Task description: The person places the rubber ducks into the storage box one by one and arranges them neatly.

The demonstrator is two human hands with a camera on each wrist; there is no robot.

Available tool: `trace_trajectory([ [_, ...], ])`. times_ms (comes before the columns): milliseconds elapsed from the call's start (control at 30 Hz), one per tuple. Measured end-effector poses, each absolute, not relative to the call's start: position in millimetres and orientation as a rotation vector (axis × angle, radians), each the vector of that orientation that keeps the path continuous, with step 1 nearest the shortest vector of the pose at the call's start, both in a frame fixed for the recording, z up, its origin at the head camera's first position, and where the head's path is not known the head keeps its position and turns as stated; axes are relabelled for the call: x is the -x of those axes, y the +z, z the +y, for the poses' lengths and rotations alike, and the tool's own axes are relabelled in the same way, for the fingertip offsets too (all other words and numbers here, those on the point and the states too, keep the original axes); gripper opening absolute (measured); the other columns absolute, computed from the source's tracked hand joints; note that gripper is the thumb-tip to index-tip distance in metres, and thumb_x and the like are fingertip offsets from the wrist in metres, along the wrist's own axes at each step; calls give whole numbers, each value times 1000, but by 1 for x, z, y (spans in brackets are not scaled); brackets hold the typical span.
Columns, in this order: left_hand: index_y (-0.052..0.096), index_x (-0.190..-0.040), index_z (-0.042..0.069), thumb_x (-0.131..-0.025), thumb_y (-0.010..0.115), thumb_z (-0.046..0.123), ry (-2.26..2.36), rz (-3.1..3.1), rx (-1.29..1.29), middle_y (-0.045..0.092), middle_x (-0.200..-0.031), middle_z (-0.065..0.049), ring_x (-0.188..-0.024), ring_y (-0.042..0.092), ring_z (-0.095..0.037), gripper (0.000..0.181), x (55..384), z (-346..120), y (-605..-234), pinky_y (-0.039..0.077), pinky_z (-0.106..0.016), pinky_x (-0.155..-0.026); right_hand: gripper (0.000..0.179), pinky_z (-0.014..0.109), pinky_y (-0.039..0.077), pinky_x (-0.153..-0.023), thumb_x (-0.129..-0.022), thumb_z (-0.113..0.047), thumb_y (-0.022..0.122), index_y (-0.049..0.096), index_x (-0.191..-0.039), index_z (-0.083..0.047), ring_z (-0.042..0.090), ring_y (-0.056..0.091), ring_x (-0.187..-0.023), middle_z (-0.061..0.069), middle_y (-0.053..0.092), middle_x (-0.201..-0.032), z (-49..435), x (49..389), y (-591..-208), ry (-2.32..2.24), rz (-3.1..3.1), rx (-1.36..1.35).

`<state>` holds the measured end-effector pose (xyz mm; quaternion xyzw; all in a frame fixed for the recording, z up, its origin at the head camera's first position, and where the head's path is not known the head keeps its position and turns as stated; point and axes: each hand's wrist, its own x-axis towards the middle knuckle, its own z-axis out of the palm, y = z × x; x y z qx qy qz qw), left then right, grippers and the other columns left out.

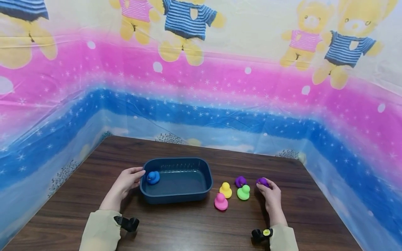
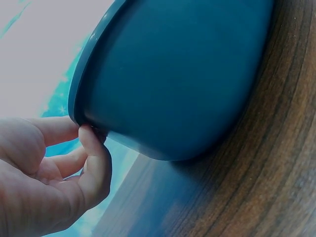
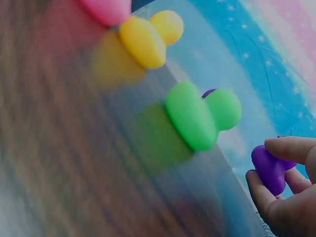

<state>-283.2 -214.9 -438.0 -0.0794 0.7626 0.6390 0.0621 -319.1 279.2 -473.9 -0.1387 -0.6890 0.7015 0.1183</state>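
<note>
The two hands are well apart, each gripping something. The left hand (image 1: 124, 182) pinches the rim of a dark blue-green tub (image 1: 176, 199) at its left end, and the left wrist view shows the thumb and bent fingers meeting at that rim. The tub rests on a dark wood-grained surface (image 1: 176, 230). Inside it, at the left end and close to the left hand, sits a blue duck (image 1: 153, 178).

The right hand (image 1: 273, 196) holds a purple duck (image 1: 262, 181) between thumb and fingers, to the right of the other loose ducks. Whether this duck touches the surface cannot be told.

Between the tub and the right hand stand four more ducks. A pink duck (image 1: 221, 202) is nearest the person, with a yellow duck (image 1: 225, 191) just behind it. To their right are a green duck (image 1: 243, 193) and, just behind that, a second purple duck (image 1: 240, 181), mostly hidden by the green one in the right wrist view.

Pale sleeves (image 1: 99, 230) cover both forearms. Around the surface hangs a pink and blue cloth (image 1: 226, 85) printed with bears.
</note>
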Motion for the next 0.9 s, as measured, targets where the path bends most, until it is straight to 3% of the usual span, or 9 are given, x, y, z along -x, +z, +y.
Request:
trace_trajectory([
  [133, 34, -145, -11, -104, 47, 24, 1933, 2309, 235, 38, -145, -32, -123, 49, -39, 55, 283, -215, -438, 52, -35, -96, 57, 10, 50, -82, -91, 5, 60, 36, -142, 13, -10, 58, -79, 17, 41, -132, 279, 320, -473, 2141, -1978, 404],
  [333, 35, -145, -10, -104, 48, 24, 1939, 2304, 243, 38, -145, -32, -122, 50, -38, 55, 284, -215, -439, 53, -31, -92, 59, 15, 52, -86, -90, 7, 61, 36, -142, 13, -7, 62, -81, 4, 53, -113, 276, 321, -470, 2198, -1924, 397],
  [467, 34, -145, -10, -104, 48, 24, 1939, 2303, 246, 38, -145, -32, -123, 49, -39, 55, 283, -215, -438, 52, -35, -96, 59, 14, 52, -84, -89, 8, 62, 36, -142, 14, -6, 62, -81, -1, 56, -106, 274, 322, -467, 2215, -1914, 382],
  [600, 33, -146, -10, -104, 47, 24, 1944, 2297, 246, 37, -146, -32, -127, 47, -41, 55, 283, -214, -437, 46, -44, -104, 61, 16, 51, -90, -91, 6, 61, 33, -144, 13, -9, 60, -81, 12, 51, -125, 270, 322, -459, 2216, -1988, 359],
  [700, 33, -145, -10, -104, 48, 24, 1957, 2283, 247, 37, -146, -32, -127, 47, -41, 55, 283, -214, -435, 46, -44, -104, 63, 20, 48, -97, -92, 3, 60, 30, -147, 11, -10, 59, -84, 21, 39, -140, 264, 324, -449, 2213, -2064, 330],
  [900, 35, -145, -10, -104, 48, 23, 1960, 2281, 255, 38, -145, -31, -123, 49, -39, 54, 281, -215, -435, 51, -36, -97, 59, 21, 48, -98, -94, 0, 60, 33, -147, 8, -7, 61, -89, 20, 40, -142, 240, 334, -423, 2219, -2114, 260],
])
